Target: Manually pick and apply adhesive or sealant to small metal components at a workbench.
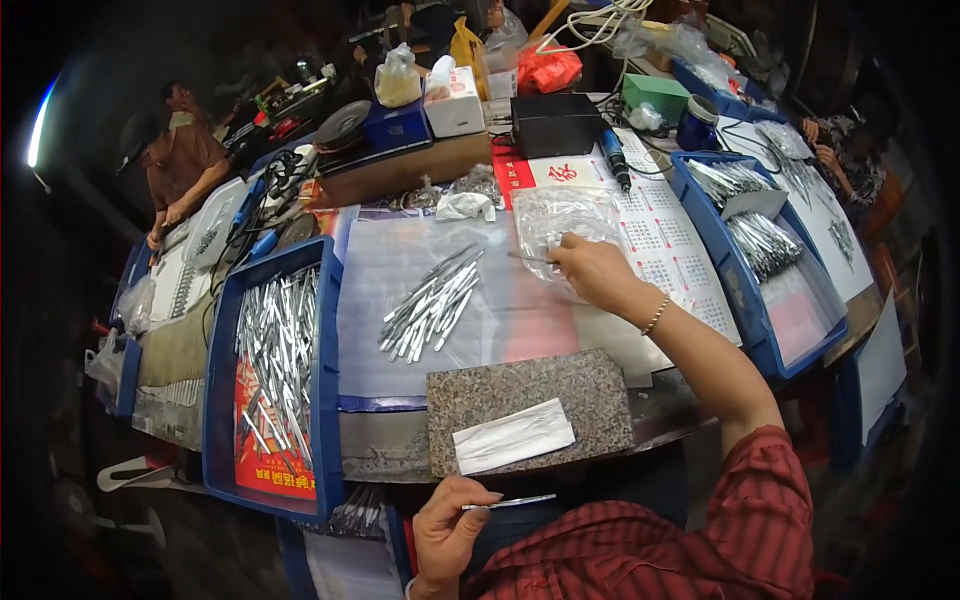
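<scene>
My left hand (452, 525) is at the table's near edge, pinching a slim silver metal strip (515, 501) between thumb and fingers. Further off, my right hand (600, 272) reaches over a clear plastic bag (568, 222) with its fingers closed. A thin grey metal piece (526, 258) sticks out leftward from those fingers; its exact kind is too small to tell. Small pale items inside the bag are partly hidden by the hand. Between the hands lies a speckled stone slab (530, 378) with a folded white tissue (513, 436) on it. Loose silver strips (435, 305) form a pile left of the bag.
On the left stands a blue tray (328, 370) full of silver strips; another blue tray (832, 335) with bundles is at the right. Behind are a black box (556, 124), a blue rotary tool (613, 155) and a tissue box (454, 103). Co-workers sit at both sides.
</scene>
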